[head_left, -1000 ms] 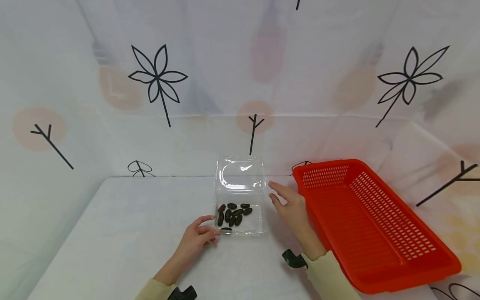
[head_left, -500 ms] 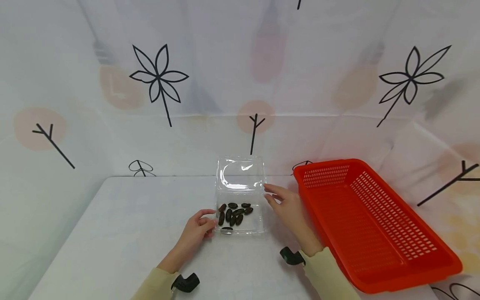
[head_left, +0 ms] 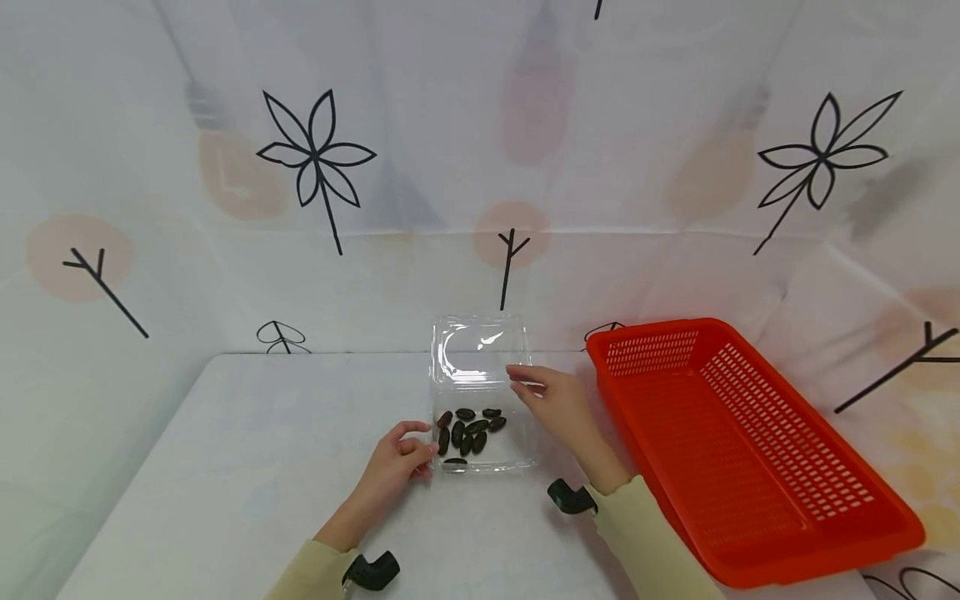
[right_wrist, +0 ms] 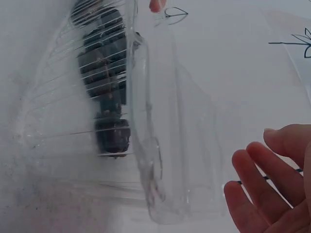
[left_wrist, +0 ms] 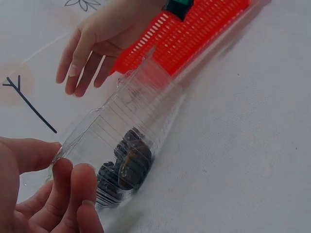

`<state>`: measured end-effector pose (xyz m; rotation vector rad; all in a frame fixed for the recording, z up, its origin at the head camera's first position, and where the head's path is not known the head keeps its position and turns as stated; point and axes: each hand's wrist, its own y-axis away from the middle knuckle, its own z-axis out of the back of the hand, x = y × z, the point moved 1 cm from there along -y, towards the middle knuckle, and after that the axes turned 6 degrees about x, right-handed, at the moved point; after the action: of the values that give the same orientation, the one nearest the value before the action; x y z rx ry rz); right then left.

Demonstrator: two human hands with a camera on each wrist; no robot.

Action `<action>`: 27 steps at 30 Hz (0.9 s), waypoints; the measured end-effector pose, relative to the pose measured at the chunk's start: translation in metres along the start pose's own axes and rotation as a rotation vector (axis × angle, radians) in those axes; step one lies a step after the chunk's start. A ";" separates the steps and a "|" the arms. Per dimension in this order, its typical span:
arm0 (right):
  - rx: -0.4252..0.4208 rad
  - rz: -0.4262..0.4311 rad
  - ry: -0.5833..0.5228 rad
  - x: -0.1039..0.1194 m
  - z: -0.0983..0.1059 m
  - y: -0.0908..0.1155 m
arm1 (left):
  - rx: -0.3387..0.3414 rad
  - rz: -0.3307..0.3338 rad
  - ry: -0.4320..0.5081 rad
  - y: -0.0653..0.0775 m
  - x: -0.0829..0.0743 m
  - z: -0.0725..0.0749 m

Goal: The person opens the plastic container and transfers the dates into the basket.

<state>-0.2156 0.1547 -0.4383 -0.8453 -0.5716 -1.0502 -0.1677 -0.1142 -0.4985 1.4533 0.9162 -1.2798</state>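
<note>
While your box (head_left: 517, 437) is holding dark bits (head_left: 479, 442), lid (head_left: 480, 354): not closed yet
Left hand (head_left: 393, 458): pinching box edge
Right hand (head_left: 557, 410): hovering, empty

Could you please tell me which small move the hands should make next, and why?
Probably, the right hand should begin folding the lid forward. The lid stands open behind the dark oval pieces in the clear box, the right hand is near the lid, holding nothing, and the left hand holds the box's left side.
</note>
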 end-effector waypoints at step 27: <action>0.509 -0.080 -0.068 0.000 -0.016 -0.036 | 0.028 0.030 0.019 0.001 0.001 -0.003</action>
<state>-0.2481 0.1331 -0.4353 -0.4128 -0.8895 -0.8923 -0.1656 -0.1112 -0.4990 1.4977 0.8894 -1.2629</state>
